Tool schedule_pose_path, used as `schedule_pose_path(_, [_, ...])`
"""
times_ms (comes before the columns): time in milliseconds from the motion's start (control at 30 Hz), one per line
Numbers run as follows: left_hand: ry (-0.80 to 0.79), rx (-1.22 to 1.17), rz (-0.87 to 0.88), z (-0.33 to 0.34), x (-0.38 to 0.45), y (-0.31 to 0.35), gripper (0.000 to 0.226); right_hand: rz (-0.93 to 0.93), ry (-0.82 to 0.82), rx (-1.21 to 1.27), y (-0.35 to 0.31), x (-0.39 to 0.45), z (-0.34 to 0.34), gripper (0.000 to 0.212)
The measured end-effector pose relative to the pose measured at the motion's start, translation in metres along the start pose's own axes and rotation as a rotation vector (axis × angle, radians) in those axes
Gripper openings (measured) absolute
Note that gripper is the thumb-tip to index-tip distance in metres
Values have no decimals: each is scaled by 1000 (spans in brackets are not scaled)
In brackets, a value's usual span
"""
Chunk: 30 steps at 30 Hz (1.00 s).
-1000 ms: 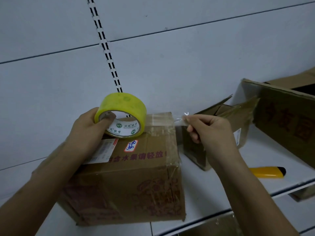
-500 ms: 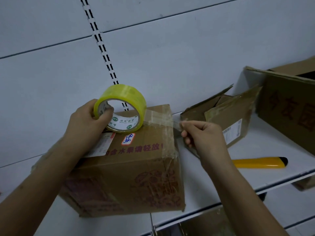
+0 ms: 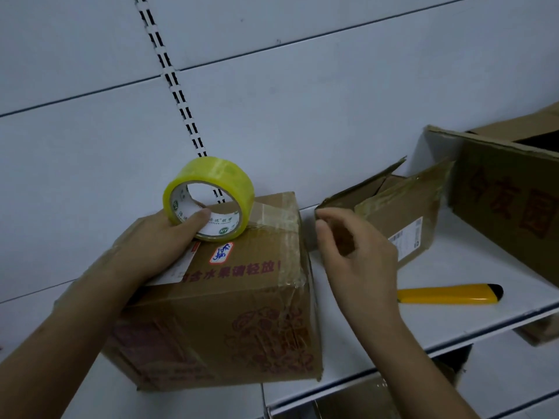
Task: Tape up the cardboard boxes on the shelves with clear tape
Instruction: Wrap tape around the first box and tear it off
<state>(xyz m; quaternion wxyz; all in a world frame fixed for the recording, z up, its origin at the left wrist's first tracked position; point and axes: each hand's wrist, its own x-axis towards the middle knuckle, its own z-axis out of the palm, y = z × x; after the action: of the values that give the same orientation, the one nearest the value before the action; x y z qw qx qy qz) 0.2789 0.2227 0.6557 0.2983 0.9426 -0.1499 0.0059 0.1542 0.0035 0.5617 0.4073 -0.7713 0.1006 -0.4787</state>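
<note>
Three boxes sit on the white shelf (image 3: 453,285) w/ a grey slotted back wall (image 3: 302,101) behind. Big box (image 3: 508,204) at far right, top open, red print on its side. Front box (image 3: 230,313) at left-centre, closed, red print and labels on top, clear tape strip running from the roll over its top right edge and partly down the side; box overhangs the shelf front. Small box (image 3: 402,219) between them, just right of the front box, flaps up and open, white label on its side. L hand (image 3: 163,237) grips the tape roll (image 3: 211,198), thumb inside the core, roll standing on edge on the front box's top near the back. R hand (image 3: 354,252) is off to the right of that box's top corner, fingers loosely curled, holding nothing I can see, in front of the small box. Yellow knife (image 3: 447,294) w/ black tip lies flat on the shelf, right of the R wrist, near the front edge. More cardboard shows dimly on the shelf below.
</note>
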Motion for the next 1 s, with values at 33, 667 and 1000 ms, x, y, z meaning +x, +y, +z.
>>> schedule_pose_path(33, [2,-16,-3,1,-2,4,49,-133,-21,21,-6,3,0,26])
schedule_pose_path(667, [174,51,66,-54,-12,-12,28,-273,-718,-426,-32,69,-12,52])
schedule_pose_path(1000, [114,-403,-10,-35,-16,-49,16,-526,-792,-897,-66,62,11,70])
